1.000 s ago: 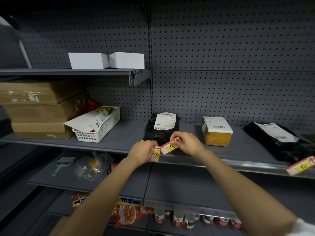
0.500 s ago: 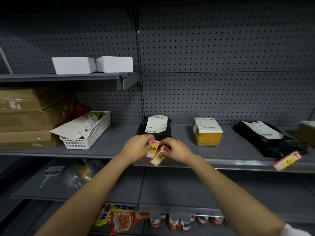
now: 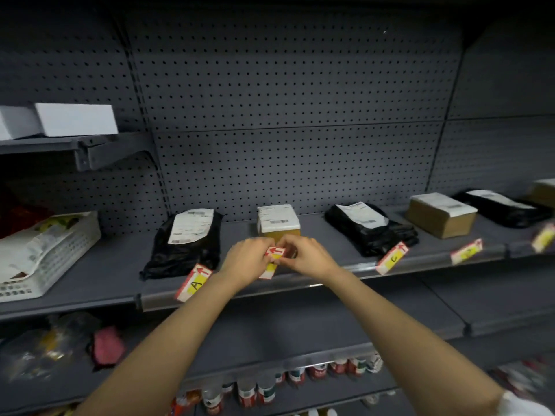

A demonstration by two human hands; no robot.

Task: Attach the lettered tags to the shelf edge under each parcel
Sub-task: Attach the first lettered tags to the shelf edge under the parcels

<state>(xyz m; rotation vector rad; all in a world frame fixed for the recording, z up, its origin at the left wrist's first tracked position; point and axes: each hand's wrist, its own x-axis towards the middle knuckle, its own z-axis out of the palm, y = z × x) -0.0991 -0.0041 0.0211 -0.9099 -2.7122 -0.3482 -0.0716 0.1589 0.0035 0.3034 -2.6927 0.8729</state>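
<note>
My left hand [image 3: 246, 259] and my right hand [image 3: 306, 256] together pinch a red, white and yellow tag [image 3: 274, 259] in front of the yellow box parcel [image 3: 278, 221]; its letter is hidden. The tag marked A [image 3: 194, 283] hangs tilted on the shelf edge [image 3: 300, 285] under the left black bag parcel [image 3: 186, 244]. Tag C [image 3: 392, 258] hangs below the second black bag parcel [image 3: 368, 226]. Another tag [image 3: 466, 251] sits under the brown box parcel [image 3: 441, 214], and a blurred tag [image 3: 543, 238] under the far black bag parcel [image 3: 501, 205].
A white basket [image 3: 51, 259] with a mailer stands at the left of the same shelf. White boxes [image 3: 75, 119] rest on the upper left shelf. Lower shelves carry bagged items [image 3: 45, 349] and bottles [image 3: 264, 388]. Pegboard backs the shelving.
The view has swung right. Tag A, held in my right hand a second ago, now hangs on the shelf edge, and both hands have shifted right to the yellow box with another tag.
</note>
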